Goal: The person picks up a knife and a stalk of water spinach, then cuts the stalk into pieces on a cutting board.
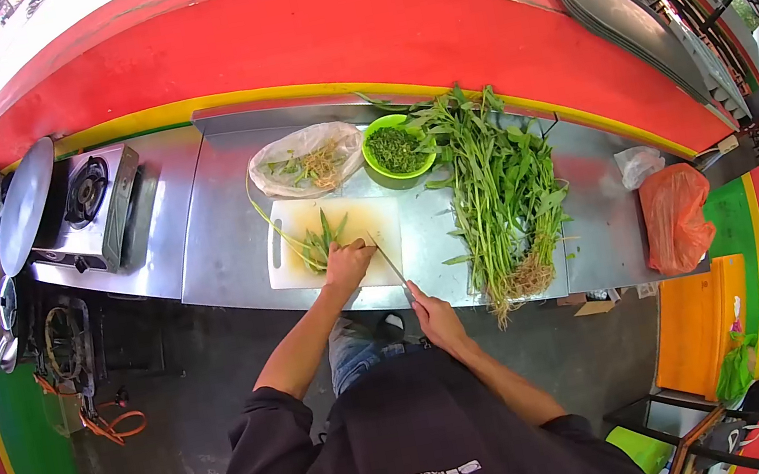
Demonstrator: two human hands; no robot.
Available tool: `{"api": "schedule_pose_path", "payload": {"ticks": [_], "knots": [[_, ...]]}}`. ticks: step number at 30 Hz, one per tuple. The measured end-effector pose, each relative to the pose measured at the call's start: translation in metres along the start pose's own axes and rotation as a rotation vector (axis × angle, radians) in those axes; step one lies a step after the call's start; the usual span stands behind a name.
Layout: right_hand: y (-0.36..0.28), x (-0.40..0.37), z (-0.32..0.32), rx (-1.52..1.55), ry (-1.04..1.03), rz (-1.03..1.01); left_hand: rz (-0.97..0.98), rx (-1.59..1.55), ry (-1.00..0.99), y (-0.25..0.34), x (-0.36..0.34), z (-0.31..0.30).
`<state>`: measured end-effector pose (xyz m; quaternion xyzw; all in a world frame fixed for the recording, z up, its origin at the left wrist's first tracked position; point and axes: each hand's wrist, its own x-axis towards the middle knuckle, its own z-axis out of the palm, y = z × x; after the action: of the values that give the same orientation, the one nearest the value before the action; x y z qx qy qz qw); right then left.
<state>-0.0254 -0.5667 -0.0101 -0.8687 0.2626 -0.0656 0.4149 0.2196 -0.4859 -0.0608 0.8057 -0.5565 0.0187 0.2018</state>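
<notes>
On the white cutting board lie a few leafy green stems, one long stalk reaching past the board's upper left corner. My left hand is closed over the lower end of these stems, pressing them to the board. In my right hand is the handle of a knife. Its thin blade slants up and left over the board's right part, the tip close to my left fingers. Behind the board stand a green bowl of chopped greens and a clear plastic bag with roots and leaf scraps.
A large pile of long-stemmed greens with roots covers the steel counter to the right. Farther right sits an orange plastic bag. A gas stove and a big round metal lid are on the left. A red wall runs behind.
</notes>
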Motion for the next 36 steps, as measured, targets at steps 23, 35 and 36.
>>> {"api": "schedule_pose_path", "payload": {"ticks": [23, 35, 36], "knots": [[0.001, 0.012, 0.017, -0.066, 0.021, 0.002, 0.020, -0.026, -0.020, 0.000, 0.001, -0.007], [-0.001, -0.002, 0.008, 0.031, 0.034, 0.001, 0.027, -0.023, 0.004, 0.000, 0.004, -0.009], [0.000, -0.001, 0.011, 0.009, 0.039, -0.015, 0.033, -0.018, 0.005, 0.000, 0.004, -0.010]]}}
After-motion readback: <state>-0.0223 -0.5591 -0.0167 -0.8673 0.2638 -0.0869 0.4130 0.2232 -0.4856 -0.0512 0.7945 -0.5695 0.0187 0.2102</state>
